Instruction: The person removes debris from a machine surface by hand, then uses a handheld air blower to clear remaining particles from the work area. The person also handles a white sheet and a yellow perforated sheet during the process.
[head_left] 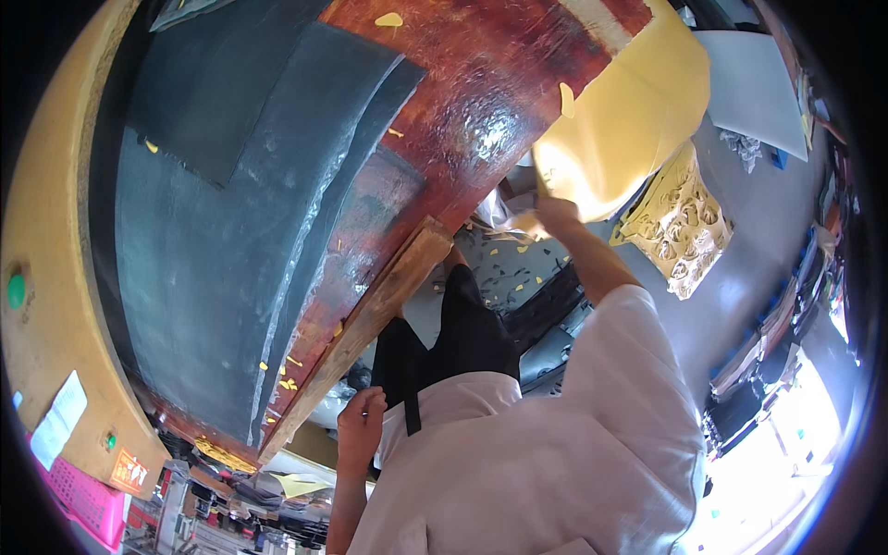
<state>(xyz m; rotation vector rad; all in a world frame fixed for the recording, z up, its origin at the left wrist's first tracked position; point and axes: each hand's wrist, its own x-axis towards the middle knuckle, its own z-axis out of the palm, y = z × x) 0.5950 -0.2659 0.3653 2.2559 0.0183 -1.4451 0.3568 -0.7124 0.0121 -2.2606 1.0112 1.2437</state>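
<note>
A large, smooth yellow sheet (pixel 638 111) hangs over the table's right edge. My right hand (pixel 558 217) is at the sheet's lower left corner, fingers closed on its edge; motion smears the fingertips. Close to my waist, by the table's wooden edge, my left hand (pixel 361 421) is raised with fingers curled in, and I see nothing in it. Beneath and beside the yellow sheet hangs a yellow piece full of cut-out holes (pixel 680 222). Small yellow scraps (pixel 389 19) lie scattered on the reddish-brown tabletop (pixel 462 83).
Dark grey sheets (pixel 222 231) cover the table's left part. A wooden beam (pixel 361 333) runs along its near edge. Yellow and dark scraps (pixel 499 268) litter the floor by my legs. A pink basket (pixel 83 499) stands lower left; a pale sheet (pixel 754 88) lies upper right.
</note>
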